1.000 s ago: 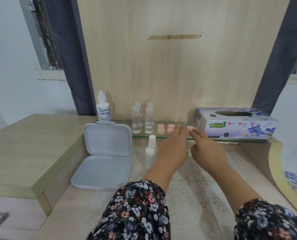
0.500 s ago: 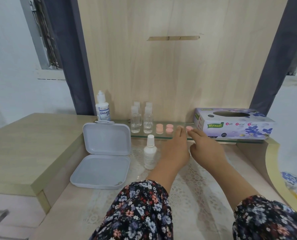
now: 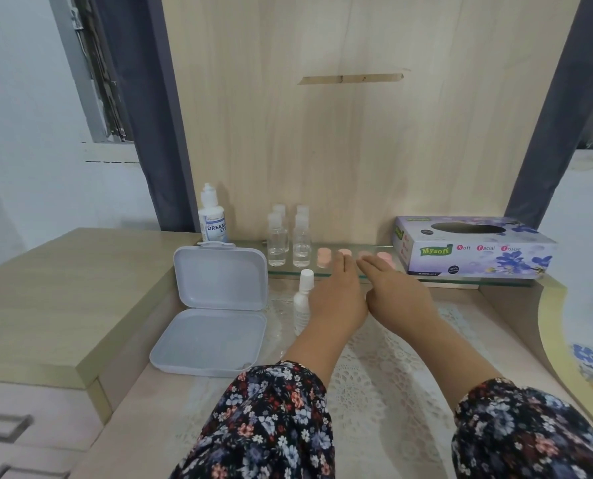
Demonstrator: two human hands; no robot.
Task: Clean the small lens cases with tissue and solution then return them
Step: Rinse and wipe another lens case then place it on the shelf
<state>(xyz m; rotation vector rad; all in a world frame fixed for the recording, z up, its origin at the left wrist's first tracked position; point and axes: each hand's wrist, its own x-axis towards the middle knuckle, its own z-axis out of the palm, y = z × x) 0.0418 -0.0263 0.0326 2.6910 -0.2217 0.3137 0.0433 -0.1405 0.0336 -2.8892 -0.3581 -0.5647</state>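
A pale wood panel rises at twelve o'clock, with a narrow slot cut across its upper part. Dark grey curtains hang at eleven and one o'clock. A window frame shows at ten o'clock in a white wall lit by soft daylight. A light wooden cabinet top spreads at nine o'clock, with a drawer handle at seven. A lace cloth covers the desk at six.

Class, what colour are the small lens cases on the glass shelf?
Pale pink; the small lens cases show best in the head view.
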